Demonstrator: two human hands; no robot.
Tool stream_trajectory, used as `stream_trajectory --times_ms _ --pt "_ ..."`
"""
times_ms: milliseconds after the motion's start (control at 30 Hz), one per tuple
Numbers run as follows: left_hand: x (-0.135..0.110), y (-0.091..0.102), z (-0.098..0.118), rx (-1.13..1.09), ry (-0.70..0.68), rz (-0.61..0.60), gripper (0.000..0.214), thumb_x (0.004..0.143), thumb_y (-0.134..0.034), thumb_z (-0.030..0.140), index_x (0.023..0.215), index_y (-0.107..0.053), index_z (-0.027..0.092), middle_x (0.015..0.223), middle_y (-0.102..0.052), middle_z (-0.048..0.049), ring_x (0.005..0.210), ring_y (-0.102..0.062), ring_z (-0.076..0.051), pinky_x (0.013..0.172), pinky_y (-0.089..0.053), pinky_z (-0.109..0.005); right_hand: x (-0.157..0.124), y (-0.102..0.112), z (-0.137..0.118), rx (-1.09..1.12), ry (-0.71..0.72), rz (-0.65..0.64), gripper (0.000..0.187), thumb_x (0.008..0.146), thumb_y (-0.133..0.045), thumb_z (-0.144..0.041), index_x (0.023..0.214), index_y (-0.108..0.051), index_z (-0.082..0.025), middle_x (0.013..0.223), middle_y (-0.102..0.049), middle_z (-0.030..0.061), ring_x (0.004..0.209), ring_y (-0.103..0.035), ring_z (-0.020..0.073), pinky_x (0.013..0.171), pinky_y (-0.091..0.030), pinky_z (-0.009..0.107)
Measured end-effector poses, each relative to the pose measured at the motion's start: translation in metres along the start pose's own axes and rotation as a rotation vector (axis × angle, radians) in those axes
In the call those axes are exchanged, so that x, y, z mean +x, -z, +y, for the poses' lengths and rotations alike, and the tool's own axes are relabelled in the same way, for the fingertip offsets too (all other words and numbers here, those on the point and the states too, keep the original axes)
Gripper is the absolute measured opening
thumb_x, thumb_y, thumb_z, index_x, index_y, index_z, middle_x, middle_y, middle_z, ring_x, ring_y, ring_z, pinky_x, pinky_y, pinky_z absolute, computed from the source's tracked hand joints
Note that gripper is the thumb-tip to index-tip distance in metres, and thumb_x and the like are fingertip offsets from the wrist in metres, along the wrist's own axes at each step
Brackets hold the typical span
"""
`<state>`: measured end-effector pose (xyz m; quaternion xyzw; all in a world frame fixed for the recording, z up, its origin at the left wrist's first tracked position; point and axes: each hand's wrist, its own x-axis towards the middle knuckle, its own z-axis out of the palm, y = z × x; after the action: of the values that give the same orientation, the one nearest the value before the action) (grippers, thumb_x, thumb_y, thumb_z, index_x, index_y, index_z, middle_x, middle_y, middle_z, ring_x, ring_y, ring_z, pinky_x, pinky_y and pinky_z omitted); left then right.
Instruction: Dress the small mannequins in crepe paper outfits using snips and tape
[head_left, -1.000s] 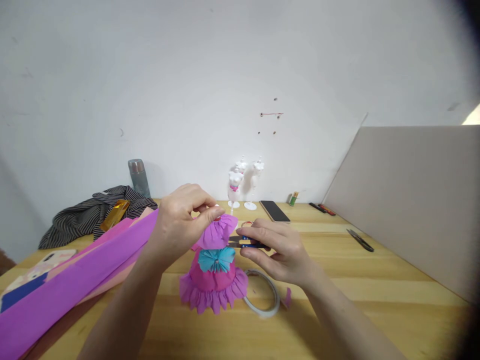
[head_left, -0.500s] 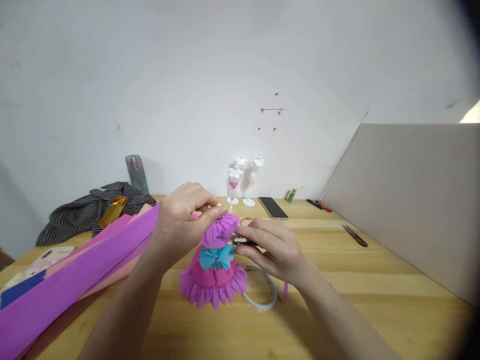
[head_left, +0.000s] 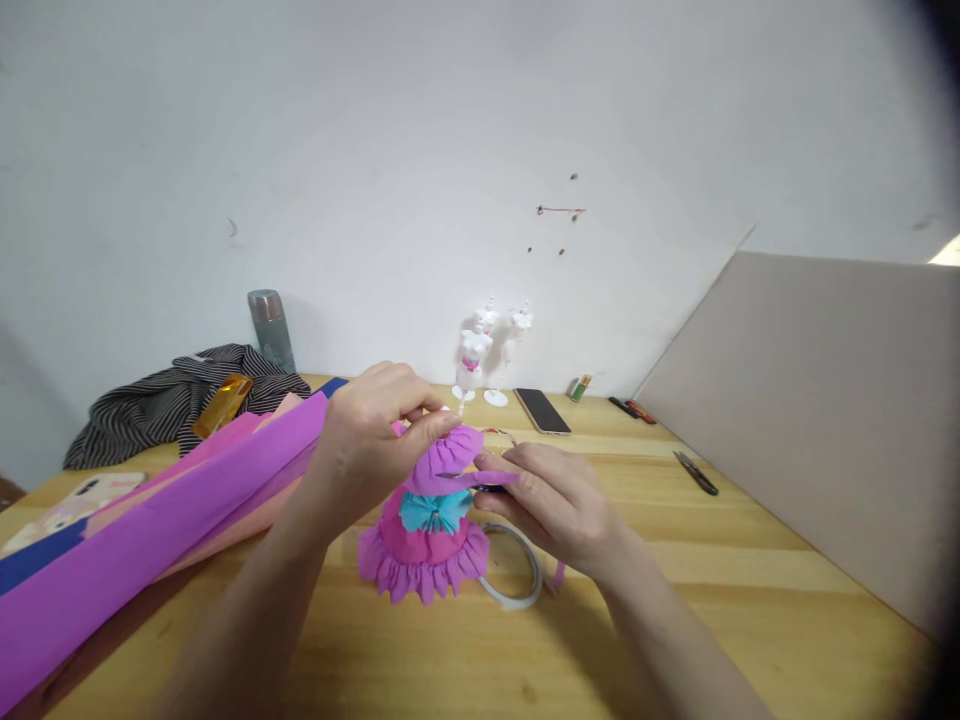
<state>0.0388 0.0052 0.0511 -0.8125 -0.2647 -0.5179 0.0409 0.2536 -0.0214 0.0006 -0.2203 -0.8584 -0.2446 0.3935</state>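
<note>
A small paper dress [head_left: 422, 546] stands on the table, pink with a frilled purple hem and a teal bow [head_left: 435, 511] at the front. Above the bow is a gathered purple crepe paper ruffle [head_left: 450, 455]. My left hand [head_left: 379, 425] is closed, thumb and fingers pinching the ruffle's top. My right hand [head_left: 559, 500] is closed around dark-handled scissors [head_left: 491, 489], mostly hidden by the fingers. Their blades are at the ruffle's lower edge, where a narrow purple strip [head_left: 495, 479] hangs partly cut over them.
A tape roll [head_left: 537, 580] lies right of the dress. White mini mannequins [head_left: 472, 355], a phone [head_left: 541, 411] and thread snips [head_left: 696, 473] are farther back. Crepe paper sheets [head_left: 150, 520], a striped cloth [head_left: 135, 410] and a bottle [head_left: 271, 330] occupy the left.
A strip along the ruffle's lower edge has come partly away and now lies over the scissors toward my right fingers. Both hands stay nearly in place; the view has shifted slightly.
</note>
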Motion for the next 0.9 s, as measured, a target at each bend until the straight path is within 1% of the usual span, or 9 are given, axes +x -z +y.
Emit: stream_trajectory --times_ms 67,133,267,333,500,600,700,767,900 --pt "0.000 0.000 -0.002 0.000 0.010 -0.005 0.017 0.083 -0.064 0.015 0.066 -0.064 0.016 0.059 -0.058 0.0012 0.056 -0.047 -0.011 0.055 -0.037 -0.025 -0.001 0.002 0.002 -0.010 0.006 -0.011 0.007 0.091 -0.060 -0.020 0.084 -0.059 -0.018 0.062 -0.049 -0.0002 0.056 -0.043 0.0135 0.052 -0.032 0.028" --pt "0.000 -0.001 -0.004 -0.011 0.023 -0.012 0.016 0.083 -0.064 0.015 0.067 -0.065 0.016 0.060 -0.058 0.0011 0.057 -0.047 -0.011 0.055 -0.037 -0.025 -0.001 0.004 0.005 -0.004 0.016 -0.013 0.001 0.090 -0.061 -0.018 0.090 -0.060 -0.018 0.064 -0.052 0.0001 0.058 -0.046 0.0137 0.053 -0.035 0.028" --pt "0.000 -0.002 -0.008 -0.033 0.047 -0.023 0.015 0.083 -0.064 0.014 0.068 -0.065 0.015 0.061 -0.059 0.0004 0.058 -0.049 -0.011 0.056 -0.037 -0.025 0.002 0.006 0.011 0.002 0.032 -0.047 0.024 0.090 -0.062 -0.016 0.113 -0.059 -0.016 0.065 -0.054 0.0002 0.060 -0.049 0.0142 0.054 -0.038 0.028" --pt "0.001 -0.002 -0.009 -0.032 0.050 -0.026 0.015 0.083 -0.064 0.014 0.068 -0.064 0.016 0.062 -0.060 0.0004 0.058 -0.049 -0.011 0.056 -0.037 -0.025 0.004 0.004 0.013 0.012 0.042 -0.062 0.031 0.090 -0.061 -0.017 0.121 -0.057 -0.014 0.065 -0.054 0.0001 0.060 -0.049 0.0144 0.054 -0.039 0.028" --pt "0.001 -0.001 -0.010 -0.018 0.049 -0.032 0.016 0.083 -0.064 0.015 0.068 -0.063 0.016 0.062 -0.061 0.0008 0.058 -0.048 -0.011 0.056 -0.038 -0.025 0.004 -0.004 0.018 0.060 0.070 -0.056 0.040 0.090 -0.061 -0.018 0.128 -0.054 -0.012 0.068 -0.058 0.0012 0.060 -0.052 0.0149 0.053 -0.040 0.028" --pt "0.001 0.000 -0.011 -0.017 0.052 -0.030 0.017 0.084 -0.064 0.017 0.067 -0.063 0.016 0.061 -0.060 0.0010 0.057 -0.047 -0.010 0.055 -0.038 -0.024 0.001 -0.007 0.020 0.071 0.061 -0.038 0.045 0.089 -0.062 -0.019 0.133 -0.052 -0.016 0.070 -0.060 0.0004 0.061 -0.054 0.0136 0.054 -0.042 0.027" --pt "0.000 -0.001 -0.011 -0.015 0.051 -0.027 0.018 0.084 -0.064 0.017 0.066 -0.062 0.016 0.059 -0.059 0.0014 0.056 -0.046 -0.010 0.054 -0.037 -0.024 0.001 -0.008 0.022 0.077 0.066 -0.022 0.042 0.089 -0.063 -0.021 0.130 -0.055 -0.020 0.070 -0.060 0.0001 0.061 -0.055 0.0131 0.055 -0.042 0.027" --pt "0.000 -0.001 -0.011 -0.012 0.046 -0.026 0.018 0.083 -0.064 0.016 0.066 -0.061 0.016 0.059 -0.058 0.0018 0.056 -0.046 -0.010 0.053 -0.037 -0.024 0.004 -0.007 0.022 0.082 0.096 -0.016 0.042 0.089 -0.063 -0.020 0.130 -0.053 -0.018 0.070 -0.060 0.0009 0.062 -0.054 0.0135 0.055 -0.042 0.027" --pt "0.000 -0.003 -0.010 -0.030 0.049 -0.018 0.016 0.081 -0.068 0.014 0.066 -0.061 0.017 0.059 -0.058 0.0028 0.057 -0.048 -0.010 0.054 -0.036 -0.024 0.008 -0.005 0.023 0.077 0.135 -0.048 0.043 0.091 -0.061 -0.017 0.132 -0.051 -0.012 0.074 -0.060 0.0029 0.066 -0.054 0.0139 0.056 -0.042 0.027"
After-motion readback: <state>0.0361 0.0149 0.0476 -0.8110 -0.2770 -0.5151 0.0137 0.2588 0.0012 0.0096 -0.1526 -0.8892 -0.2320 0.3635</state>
